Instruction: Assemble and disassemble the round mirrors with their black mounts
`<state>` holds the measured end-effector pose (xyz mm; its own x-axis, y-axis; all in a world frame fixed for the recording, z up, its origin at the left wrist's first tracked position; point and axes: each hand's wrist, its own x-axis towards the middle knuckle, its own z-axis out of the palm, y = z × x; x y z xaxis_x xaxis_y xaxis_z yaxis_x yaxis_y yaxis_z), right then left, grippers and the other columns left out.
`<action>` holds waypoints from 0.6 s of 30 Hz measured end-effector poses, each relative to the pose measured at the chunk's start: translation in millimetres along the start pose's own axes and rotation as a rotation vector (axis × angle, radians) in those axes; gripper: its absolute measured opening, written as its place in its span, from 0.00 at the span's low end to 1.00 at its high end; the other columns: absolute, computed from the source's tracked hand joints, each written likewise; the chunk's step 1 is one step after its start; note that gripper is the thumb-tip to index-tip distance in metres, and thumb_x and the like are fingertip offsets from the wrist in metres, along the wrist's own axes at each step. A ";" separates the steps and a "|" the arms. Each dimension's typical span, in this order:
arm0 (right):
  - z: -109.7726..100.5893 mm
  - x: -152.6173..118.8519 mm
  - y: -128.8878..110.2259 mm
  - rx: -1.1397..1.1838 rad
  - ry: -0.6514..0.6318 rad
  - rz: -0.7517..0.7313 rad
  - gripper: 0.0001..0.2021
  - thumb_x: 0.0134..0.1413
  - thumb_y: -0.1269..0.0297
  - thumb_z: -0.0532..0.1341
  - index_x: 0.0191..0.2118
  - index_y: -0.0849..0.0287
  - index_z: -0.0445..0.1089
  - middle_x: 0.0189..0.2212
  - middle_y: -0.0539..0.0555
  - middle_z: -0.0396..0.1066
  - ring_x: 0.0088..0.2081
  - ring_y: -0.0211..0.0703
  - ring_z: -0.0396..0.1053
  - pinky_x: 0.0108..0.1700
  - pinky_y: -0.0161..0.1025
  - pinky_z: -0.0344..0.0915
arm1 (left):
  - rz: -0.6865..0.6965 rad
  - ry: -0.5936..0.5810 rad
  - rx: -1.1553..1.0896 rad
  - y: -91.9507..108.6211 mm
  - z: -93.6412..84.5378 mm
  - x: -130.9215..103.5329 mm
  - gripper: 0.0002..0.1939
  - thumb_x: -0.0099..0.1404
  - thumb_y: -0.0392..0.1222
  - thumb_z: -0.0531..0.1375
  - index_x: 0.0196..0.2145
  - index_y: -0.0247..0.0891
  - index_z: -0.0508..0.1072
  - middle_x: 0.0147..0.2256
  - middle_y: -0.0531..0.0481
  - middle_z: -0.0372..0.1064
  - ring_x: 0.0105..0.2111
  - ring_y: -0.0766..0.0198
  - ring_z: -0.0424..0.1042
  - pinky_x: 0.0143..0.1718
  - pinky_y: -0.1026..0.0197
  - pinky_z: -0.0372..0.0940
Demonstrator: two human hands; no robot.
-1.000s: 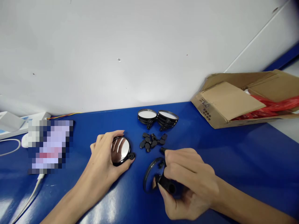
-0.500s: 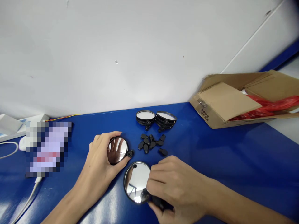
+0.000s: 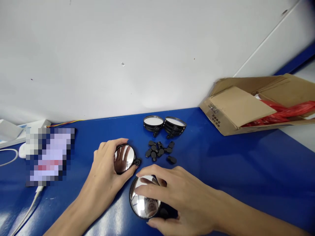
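Note:
My left hand (image 3: 104, 170) is curled around the rim of a small round mirror (image 3: 125, 159) with a black frame. A short black joint (image 3: 137, 162) sticks out from that mirror's right side. Nearer to me, my right hand (image 3: 183, 196) spans a second round mirror (image 3: 145, 209), its thumb at the lower edge and its fingers over the glass and upper rim. This mirror's black mount (image 3: 169, 212) is partly hidden under my right palm. Beyond both hands lies a loose cluster of several small black plastic pieces (image 3: 154, 151).
Two stacks of round mirrors, a left stack (image 3: 153, 122) and a right stack (image 3: 175, 123), stand near the wall on the blue table (image 3: 236, 164). An open cardboard box (image 3: 221, 114) holds red plastic at right. A phone (image 3: 51, 154) with a cable lies left.
My right hand has shifted from the black mount onto the nearer mirror, its fingers now spread across the glass. The left hand and its mirror have stayed in place.

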<state>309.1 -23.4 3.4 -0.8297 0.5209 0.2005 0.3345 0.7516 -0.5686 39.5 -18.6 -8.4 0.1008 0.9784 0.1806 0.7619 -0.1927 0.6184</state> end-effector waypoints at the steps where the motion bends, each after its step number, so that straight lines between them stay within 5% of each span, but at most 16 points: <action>1: -0.1 0.2 -0.8 -0.008 -0.032 0.021 0.30 0.64 0.53 0.74 0.67 0.50 0.69 0.67 0.56 0.73 0.46 0.44 0.79 0.35 0.40 0.65 | -0.003 -0.002 0.002 -0.2 -0.1 -0.2 0.28 0.70 0.44 0.72 0.63 0.55 0.70 0.57 0.48 0.76 0.55 0.42 0.74 0.55 0.39 0.67; 6: -0.5 1.0 -4.8 -0.023 -0.106 0.069 0.34 0.67 0.53 0.71 0.75 0.46 0.64 0.71 0.57 0.70 0.51 0.49 0.82 0.37 0.41 0.69 | -0.006 -0.014 0.011 -2.1 0.3 -1.1 0.28 0.71 0.44 0.72 0.64 0.56 0.69 0.57 0.48 0.75 0.56 0.42 0.74 0.56 0.39 0.68; 18: 0.8 3.1 -5.1 -0.110 -0.098 0.143 0.35 0.62 0.50 0.72 0.71 0.52 0.69 0.65 0.63 0.73 0.48 0.51 0.80 0.37 0.40 0.70 | -0.032 0.018 -0.014 1.4 1.0 -1.0 0.26 0.69 0.47 0.72 0.62 0.53 0.71 0.57 0.46 0.76 0.56 0.39 0.75 0.55 0.37 0.70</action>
<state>304.5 -25.9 6.2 -0.8081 0.5876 0.0418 0.4946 0.7152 -0.4938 41.1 -19.8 -8.5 0.0648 0.9827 0.1736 0.7553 -0.1620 0.6350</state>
